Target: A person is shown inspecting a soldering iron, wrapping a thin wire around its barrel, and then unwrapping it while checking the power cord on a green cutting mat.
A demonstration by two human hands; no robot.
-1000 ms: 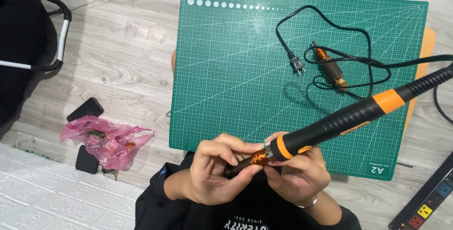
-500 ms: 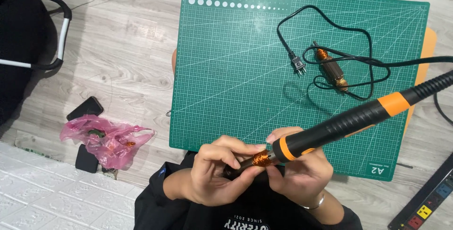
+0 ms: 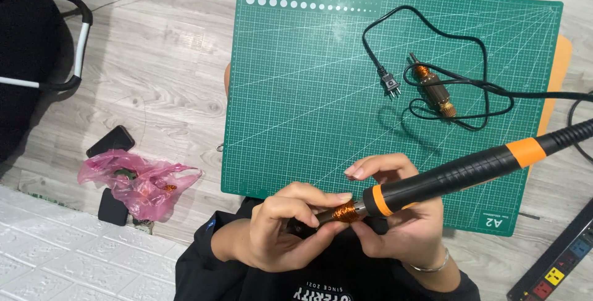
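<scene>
My left hand (image 3: 281, 227) pinches the copper-wound front end (image 3: 343, 212) of a black tool with orange bands, a soldering-iron-like handle (image 3: 460, 170) that runs up to the right. My right hand (image 3: 401, 227) cradles the same tool from below, just behind its front orange ring, with fingertips at the copper coil. Both hands sit over the near edge of a green cutting mat (image 3: 296, 91). The tool's black cord (image 3: 432, 41) loops across the mat and ends in a two-pin plug (image 3: 389, 83).
A small copper-wound motor part (image 3: 433, 85) lies inside the cord loop. A pink plastic bag (image 3: 139, 180) and dark phone-like slabs (image 3: 110, 142) lie on the wooden floor at left. A power strip (image 3: 556, 264) sits at lower right, a chair frame (image 3: 68, 35) at upper left.
The hands and tool have barely shifted; the handle's far end sits slightly higher and the right fingers have curled closer around the coil.
</scene>
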